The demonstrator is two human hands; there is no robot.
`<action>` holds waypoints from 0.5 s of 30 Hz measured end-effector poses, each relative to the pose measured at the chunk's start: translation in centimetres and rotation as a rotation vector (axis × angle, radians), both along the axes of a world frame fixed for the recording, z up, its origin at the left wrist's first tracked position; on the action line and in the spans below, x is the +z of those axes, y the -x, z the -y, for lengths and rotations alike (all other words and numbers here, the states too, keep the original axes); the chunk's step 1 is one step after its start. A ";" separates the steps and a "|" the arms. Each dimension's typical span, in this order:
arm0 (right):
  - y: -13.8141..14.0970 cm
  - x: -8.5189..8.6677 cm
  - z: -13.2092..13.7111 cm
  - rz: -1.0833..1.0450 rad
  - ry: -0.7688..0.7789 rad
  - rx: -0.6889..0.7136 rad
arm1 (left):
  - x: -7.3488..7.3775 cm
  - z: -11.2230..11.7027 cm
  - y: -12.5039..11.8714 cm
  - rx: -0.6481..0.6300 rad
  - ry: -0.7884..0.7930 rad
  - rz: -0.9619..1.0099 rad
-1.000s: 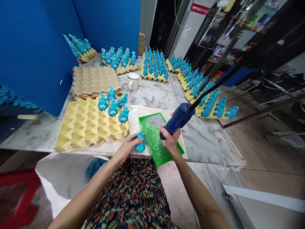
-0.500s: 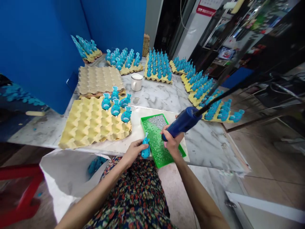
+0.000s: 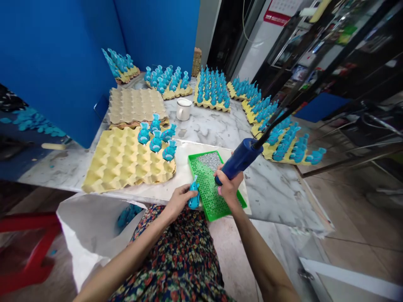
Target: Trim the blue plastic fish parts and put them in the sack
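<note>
Between the thumb and fingers of my left hand [image 3: 179, 202] is a blue plastic toy fish [image 3: 194, 198], held at the left edge of a green perforated tray [image 3: 206, 180]. My right hand [image 3: 229, 186] is wrapped round a dark blue electric screwdriver [image 3: 242, 158], which slants over the tray; its tip is hidden by the hand. Small silvery screws [image 3: 209, 160] lie heaped in the tray's far end, with more scattered nearer me. To the left, several finished-looking blue fish stand on a yellow egg tray [image 3: 121, 161].
More egg trays of blue fish [image 3: 212, 90] line the back and right of the marble table [image 3: 204, 128]. A white mug [image 3: 183, 110] stands mid-table. Below the front edge, a white sack [image 3: 91, 222] holds blue pieces. A red stool [image 3: 34, 243] is at lower left.
The view has shifted slightly, so the table appears a little further right. Both hands keep their grips, and the fish and screwdriver stay in nearly the same place over the tray.
</note>
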State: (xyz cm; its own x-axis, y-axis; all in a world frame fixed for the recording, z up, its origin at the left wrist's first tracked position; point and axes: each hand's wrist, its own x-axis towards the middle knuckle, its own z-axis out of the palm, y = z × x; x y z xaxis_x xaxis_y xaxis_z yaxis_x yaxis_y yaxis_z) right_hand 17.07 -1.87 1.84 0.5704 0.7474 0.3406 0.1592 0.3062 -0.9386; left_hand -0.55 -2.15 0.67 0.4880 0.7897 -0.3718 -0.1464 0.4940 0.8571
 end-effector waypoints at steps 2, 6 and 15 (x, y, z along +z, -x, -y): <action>-0.3 -0.2 0.0 -0.001 -0.009 0.007 | 0.0 -0.1 0.0 -0.001 0.005 -0.012; -0.4 -0.2 0.2 0.005 -0.020 0.047 | 0.0 -0.3 0.0 -0.020 0.017 0.002; -0.3 -0.5 0.1 -0.007 -0.030 0.042 | -0.1 -0.4 0.1 -0.037 0.034 -0.056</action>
